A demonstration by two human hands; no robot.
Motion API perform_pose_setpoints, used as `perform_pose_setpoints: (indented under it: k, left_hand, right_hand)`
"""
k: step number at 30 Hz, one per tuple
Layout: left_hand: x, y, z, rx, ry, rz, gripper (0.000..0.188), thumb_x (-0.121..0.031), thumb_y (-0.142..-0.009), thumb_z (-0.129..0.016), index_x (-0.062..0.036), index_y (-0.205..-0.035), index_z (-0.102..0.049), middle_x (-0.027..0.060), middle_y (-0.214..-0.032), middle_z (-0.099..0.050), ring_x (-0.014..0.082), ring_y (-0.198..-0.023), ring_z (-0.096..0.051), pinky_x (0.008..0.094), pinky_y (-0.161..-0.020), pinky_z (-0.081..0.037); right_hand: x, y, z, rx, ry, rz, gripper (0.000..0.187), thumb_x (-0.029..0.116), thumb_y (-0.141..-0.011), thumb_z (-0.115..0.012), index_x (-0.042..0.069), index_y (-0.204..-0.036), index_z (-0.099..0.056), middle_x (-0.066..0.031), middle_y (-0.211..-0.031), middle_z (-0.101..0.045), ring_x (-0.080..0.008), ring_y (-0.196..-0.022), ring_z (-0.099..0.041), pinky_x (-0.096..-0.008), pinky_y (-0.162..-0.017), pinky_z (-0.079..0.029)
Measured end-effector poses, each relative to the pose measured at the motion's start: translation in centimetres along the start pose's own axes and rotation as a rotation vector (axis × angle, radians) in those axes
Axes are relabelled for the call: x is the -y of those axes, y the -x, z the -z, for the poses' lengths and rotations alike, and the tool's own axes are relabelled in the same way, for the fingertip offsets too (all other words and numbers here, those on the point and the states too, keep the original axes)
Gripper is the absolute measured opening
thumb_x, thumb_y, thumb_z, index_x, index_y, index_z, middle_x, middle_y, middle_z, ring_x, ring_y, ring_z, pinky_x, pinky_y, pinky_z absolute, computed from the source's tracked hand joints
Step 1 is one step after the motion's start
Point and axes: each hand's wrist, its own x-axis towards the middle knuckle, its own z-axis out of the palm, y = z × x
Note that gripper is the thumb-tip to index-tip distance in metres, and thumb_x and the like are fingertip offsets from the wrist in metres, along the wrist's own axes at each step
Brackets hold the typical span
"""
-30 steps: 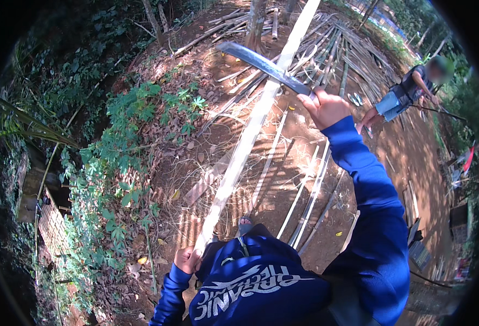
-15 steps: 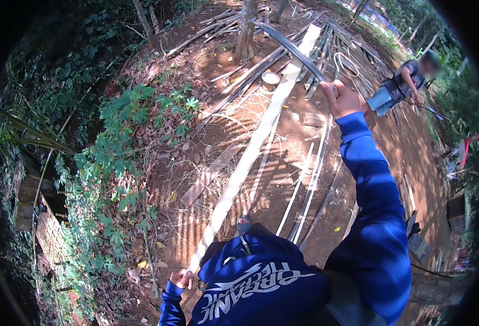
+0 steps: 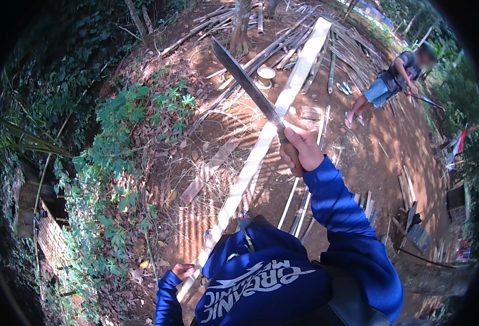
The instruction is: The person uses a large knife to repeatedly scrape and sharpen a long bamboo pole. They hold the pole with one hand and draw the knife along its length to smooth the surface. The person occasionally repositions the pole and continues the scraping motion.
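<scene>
A long pale wooden board (image 3: pixel 256 156) runs from the far ground down to my left side. My left hand (image 3: pixel 183 271) is closed on its edge close to the near end; some of the fingers are hidden. In my right hand (image 3: pixel 304 151) is the handle of a machete. The machete's dark blade (image 3: pixel 245 81) points up and to the left, passing in front of the board in the view. Whether the blade touches the wood I cannot tell; it appears raised above it.
Bamboo poles (image 3: pixel 283 46) lie in a heap beyond, near a tree trunk (image 3: pixel 240 27). A person (image 3: pixel 397 76) stands at the right holding a long tool. A pale bowl-like thing (image 3: pixel 266 73) sits left of the board. Leafy plants (image 3: pixel 125 114) border the left side.
My right hand has come down and leftward with the machete, nearer the board. My left hand stays near the board's close end. The other person's legs and feet now show more.
</scene>
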Motion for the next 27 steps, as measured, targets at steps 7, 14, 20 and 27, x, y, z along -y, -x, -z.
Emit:
perform_pose_setpoints:
  k: [7, 14, 20, 27]
  left_hand:
    - [-22.1, -14.2, 0.0, -0.395, -0.075, -0.338, 0.047, -0.035, -0.102, -0.04, 0.0025, -0.128, -0.05, 0.013, -0.098, -0.068, 0.0194, -0.088, -0.065, 0.03, -0.08, -0.049]
    - [-24.6, -15.4, -1.6, -0.248, 0.369, -0.131, 0.032, -0.028, -0.099, -0.048, -0.0014, -0.083, -0.056, 0.0063, -0.054, -0.057, 0.0132, -0.043, -0.056, 0.0259, -0.041, -0.044]
    - [-28.9, -12.6, -1.4, -0.343, 0.28, 0.057, 0.041, -0.033, -0.098, -0.049, -0.002, -0.072, -0.055, 0.0102, -0.053, -0.06, 0.0148, -0.044, -0.058, 0.0268, -0.042, -0.045]
    - [-28.6, -10.5, -1.0, -0.414, 0.194, 0.132, 0.036, -0.031, -0.096, -0.057, 0.0, -0.076, -0.057, 0.0059, -0.053, -0.056, 0.0107, -0.04, -0.053, 0.0243, -0.038, -0.042]
  right_hand:
    - [-0.6, -0.7, -1.2, -0.068, 0.055, -0.026, 0.031, 0.033, -0.101, -0.046, 0.004, -0.093, -0.053, 0.0047, -0.052, -0.035, -0.0063, -0.042, -0.038, -0.021, -0.037, -0.032]
    - [-0.8, -1.7, 0.2, -0.315, 1.281, 0.645, 0.044, 0.049, -0.087, -0.06, 0.006, -0.081, -0.063, -0.0116, -0.064, -0.061, -0.0269, -0.054, -0.062, -0.0371, -0.047, -0.048]
    - [-1.8, -2.0, 2.5, -0.159, 1.652, 0.628, 0.049, 0.059, -0.082, -0.059, 0.011, -0.075, -0.059, -0.0061, -0.053, -0.057, -0.0255, -0.048, -0.06, -0.0383, -0.044, -0.046]
    - [0.8, -2.9, 4.3, -0.144, 1.411, 0.047, 0.049, 0.054, -0.085, -0.058, 0.006, -0.077, -0.06, -0.0149, -0.062, -0.061, -0.0345, -0.062, -0.064, -0.0432, -0.057, -0.05]
